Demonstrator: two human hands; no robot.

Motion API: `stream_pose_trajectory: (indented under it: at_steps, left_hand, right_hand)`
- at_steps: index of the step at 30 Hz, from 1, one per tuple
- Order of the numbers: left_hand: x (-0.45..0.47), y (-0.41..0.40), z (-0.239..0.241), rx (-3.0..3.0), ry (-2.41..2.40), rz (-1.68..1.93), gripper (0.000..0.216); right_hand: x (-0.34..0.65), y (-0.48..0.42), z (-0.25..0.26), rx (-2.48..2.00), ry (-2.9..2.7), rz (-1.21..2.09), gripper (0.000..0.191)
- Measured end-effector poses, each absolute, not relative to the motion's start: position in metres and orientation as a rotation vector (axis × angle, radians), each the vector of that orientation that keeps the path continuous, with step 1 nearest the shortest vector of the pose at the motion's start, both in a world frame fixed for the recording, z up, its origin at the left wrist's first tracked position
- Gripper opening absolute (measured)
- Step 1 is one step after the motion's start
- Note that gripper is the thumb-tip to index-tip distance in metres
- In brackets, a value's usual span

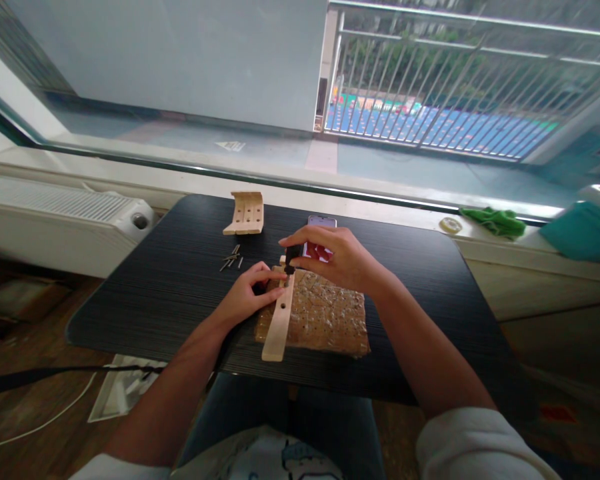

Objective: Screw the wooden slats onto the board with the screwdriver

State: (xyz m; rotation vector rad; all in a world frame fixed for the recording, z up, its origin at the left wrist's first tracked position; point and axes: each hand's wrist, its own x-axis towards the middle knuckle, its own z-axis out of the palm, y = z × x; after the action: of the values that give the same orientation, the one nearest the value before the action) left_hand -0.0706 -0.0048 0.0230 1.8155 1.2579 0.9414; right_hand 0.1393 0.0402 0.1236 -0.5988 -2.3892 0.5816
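A pale wooden strip (277,331) with a dark hole lies along the left side of a brown, tape-wrapped block (330,313). My left hand (250,291) grips the strip near its far end, thumb and fingers closed about it. Over that same end, my right hand (337,257) pinches the black handle of what looks like a screwdriver (293,256), held upright with its lower end at the strip. The tip is too small to make out. Several thin metal screws (231,257) lie loose beyond my left hand.
A curved wooden piece with holes (247,213) stands at the back of the dark table (170,287). Behind my right hand lies a phone (323,221). On the sill are a tape roll (451,225) and a green cloth (495,222); a radiator (65,227) is at left.
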Motion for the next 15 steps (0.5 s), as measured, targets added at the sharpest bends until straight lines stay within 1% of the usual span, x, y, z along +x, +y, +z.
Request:
stream_pose_trajectory:
  at_steps: [15]
  left_hand:
    - [-0.0723, -0.0042, 0.0170, 1.849, 1.290, 0.968, 0.023]
  right_hand:
    - [0.1293, 0.0371, 0.1132, -0.718, -2.309, 0.518, 0.021]
